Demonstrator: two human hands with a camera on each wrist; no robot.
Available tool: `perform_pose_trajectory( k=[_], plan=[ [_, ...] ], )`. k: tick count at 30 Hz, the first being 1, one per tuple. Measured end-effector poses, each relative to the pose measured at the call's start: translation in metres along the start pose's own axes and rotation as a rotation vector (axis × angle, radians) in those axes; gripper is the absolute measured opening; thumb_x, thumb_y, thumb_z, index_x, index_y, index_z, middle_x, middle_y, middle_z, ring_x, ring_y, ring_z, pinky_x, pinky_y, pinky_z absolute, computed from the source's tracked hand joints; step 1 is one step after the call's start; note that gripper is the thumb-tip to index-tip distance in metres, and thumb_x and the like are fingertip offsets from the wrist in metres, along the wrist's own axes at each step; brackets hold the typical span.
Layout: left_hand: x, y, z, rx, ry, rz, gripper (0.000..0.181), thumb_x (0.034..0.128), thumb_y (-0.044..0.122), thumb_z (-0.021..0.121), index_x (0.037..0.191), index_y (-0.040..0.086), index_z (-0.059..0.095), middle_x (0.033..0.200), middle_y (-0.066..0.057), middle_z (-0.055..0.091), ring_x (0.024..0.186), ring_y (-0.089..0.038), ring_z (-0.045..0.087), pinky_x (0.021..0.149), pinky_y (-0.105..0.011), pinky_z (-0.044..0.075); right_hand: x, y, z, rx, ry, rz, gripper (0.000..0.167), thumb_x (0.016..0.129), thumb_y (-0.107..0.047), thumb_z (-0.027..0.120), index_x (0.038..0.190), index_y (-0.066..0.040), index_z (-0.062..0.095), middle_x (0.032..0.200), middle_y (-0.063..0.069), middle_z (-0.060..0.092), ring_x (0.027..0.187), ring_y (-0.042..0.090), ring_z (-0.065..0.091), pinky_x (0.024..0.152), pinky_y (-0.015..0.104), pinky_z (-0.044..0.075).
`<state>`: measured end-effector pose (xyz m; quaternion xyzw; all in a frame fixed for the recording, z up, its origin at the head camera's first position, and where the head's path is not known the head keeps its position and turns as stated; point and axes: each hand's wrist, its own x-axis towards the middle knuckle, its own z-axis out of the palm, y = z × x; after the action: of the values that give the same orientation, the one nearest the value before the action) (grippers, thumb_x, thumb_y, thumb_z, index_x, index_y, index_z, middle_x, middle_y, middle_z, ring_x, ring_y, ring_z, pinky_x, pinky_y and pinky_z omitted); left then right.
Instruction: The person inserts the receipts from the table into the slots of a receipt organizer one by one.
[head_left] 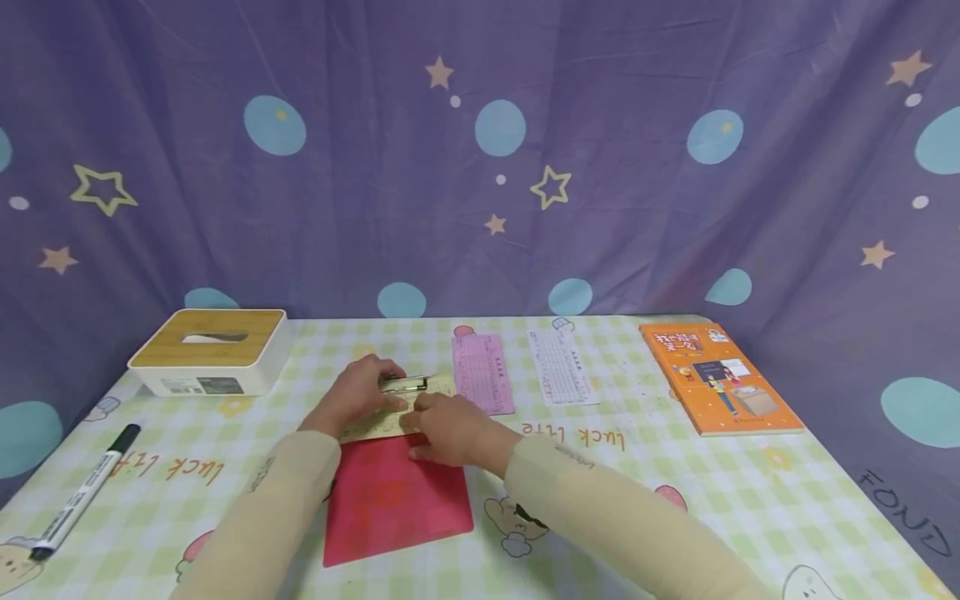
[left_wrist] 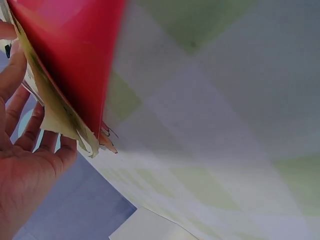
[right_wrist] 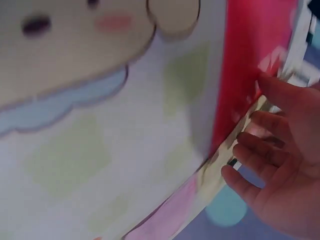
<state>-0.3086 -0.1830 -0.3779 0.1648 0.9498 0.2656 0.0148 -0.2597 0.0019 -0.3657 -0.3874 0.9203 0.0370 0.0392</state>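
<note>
A red sheet or folder (head_left: 397,500) (left_wrist: 75,45) (right_wrist: 250,40) lies on the table, with a yellow printed paper (head_left: 371,427) (left_wrist: 57,115) (right_wrist: 211,175) at its far edge. A metal clip (head_left: 405,384) shows at the paper's far side. My left hand (head_left: 362,392) (left_wrist: 30,170) rests at the paper's left side near the clip, fingers spread and slightly bent. From the right, my right hand (head_left: 453,429) (right_wrist: 280,155) touches the paper and the red edge with relaxed fingers. The hands partly cover the paper.
A pink printed sheet (head_left: 482,375) and a white one (head_left: 561,367) lie beyond my right hand. Farther right is an orange book (head_left: 720,383). A tissue box (head_left: 210,354) stands back left, and a marker (head_left: 86,492) lies at the left.
</note>
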Motion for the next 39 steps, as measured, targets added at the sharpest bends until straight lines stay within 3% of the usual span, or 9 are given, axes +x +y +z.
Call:
perform_pose_trajectory(
  k=[6,11,16,19,23,27,31,39],
  plan=[
    [-0.002,0.000,0.001,0.008,0.020,0.009,0.035,0.0796,0.013,0.088,0.110,0.001,0.073,0.101,-0.013,0.067,0.097,-0.032,0.061,0.093,-0.050,0.049,0.002,-0.030,0.002,-0.005,-0.034,-0.082,0.059,0.103,-0.055,0.051,0.153,-0.025,0.048,0.156,-0.006,0.045,0.140,0.010,0.042,0.109,0.032,0.042],
    [-0.005,0.005,-0.001,-0.011,0.021,-0.018,0.035,0.0786,0.011,0.088,0.108,0.000,0.073,0.098,-0.015,0.061,0.092,-0.031,0.059,0.091,-0.049,0.049,0.014,-0.048,0.001,0.012,-0.043,-0.074,0.062,0.104,-0.056,0.045,0.155,-0.022,0.044,0.159,-0.009,0.039,0.145,0.006,0.033,0.114,0.026,0.034],
    [-0.005,0.008,-0.001,-0.018,0.012,-0.043,0.035,0.0788,0.011,0.088,0.108,0.001,0.073,0.099,-0.014,0.064,0.094,-0.031,0.060,0.093,-0.049,0.049,0.023,-0.053,0.000,0.049,-0.108,-0.058,0.062,0.104,-0.057,0.044,0.157,-0.025,0.041,0.160,-0.011,0.036,0.147,0.005,0.029,0.117,0.024,0.028],
    [-0.005,0.007,-0.002,-0.033,0.009,-0.042,0.035,0.0785,0.011,0.088,0.108,0.000,0.073,0.101,-0.014,0.066,0.098,-0.032,0.061,0.095,-0.049,0.048,0.024,-0.044,-0.003,0.142,-0.143,-0.087,0.059,0.104,-0.054,0.048,0.157,-0.027,0.042,0.159,-0.012,0.038,0.148,0.005,0.028,0.117,0.023,0.026],
    [-0.003,0.005,-0.002,-0.016,0.014,-0.038,0.032,0.0800,0.011,0.087,0.108,0.001,0.074,0.100,-0.014,0.066,0.099,-0.033,0.062,0.094,-0.049,0.050,0.022,-0.021,-0.008,0.250,-0.161,-0.109,0.050,0.104,-0.043,0.056,0.151,-0.025,0.052,0.151,-0.011,0.050,0.143,0.008,0.039,0.115,0.024,0.031],
    [-0.002,0.002,-0.001,0.027,0.038,-0.010,0.025,0.0846,0.009,0.082,0.107,0.000,0.075,0.098,-0.014,0.067,0.097,-0.033,0.063,0.092,-0.049,0.051,0.018,0.007,-0.010,0.200,-0.070,-0.062,0.032,0.103,-0.033,0.061,0.131,-0.020,0.069,0.133,-0.005,0.064,0.126,0.012,0.056,0.106,0.026,0.043],
    [-0.001,0.002,0.000,0.044,0.047,-0.011,0.021,0.0873,0.006,0.079,0.107,-0.001,0.075,0.099,-0.015,0.068,0.098,-0.034,0.064,0.092,-0.049,0.051,0.015,0.030,-0.005,0.143,0.015,0.041,0.024,0.100,-0.027,0.067,0.121,-0.018,0.073,0.117,-0.001,0.065,0.106,0.014,0.061,0.091,0.030,0.051],
    [0.000,0.003,0.000,0.078,0.046,-0.025,0.020,0.0886,0.007,0.078,0.107,0.001,0.076,0.099,-0.014,0.068,0.096,-0.032,0.064,0.090,-0.049,0.052,0.013,0.038,0.001,0.203,-0.003,0.140,0.045,0.098,-0.032,0.070,0.141,-0.021,0.063,0.142,0.003,0.060,0.129,0.022,0.057,0.105,0.038,0.047]
  ],
)
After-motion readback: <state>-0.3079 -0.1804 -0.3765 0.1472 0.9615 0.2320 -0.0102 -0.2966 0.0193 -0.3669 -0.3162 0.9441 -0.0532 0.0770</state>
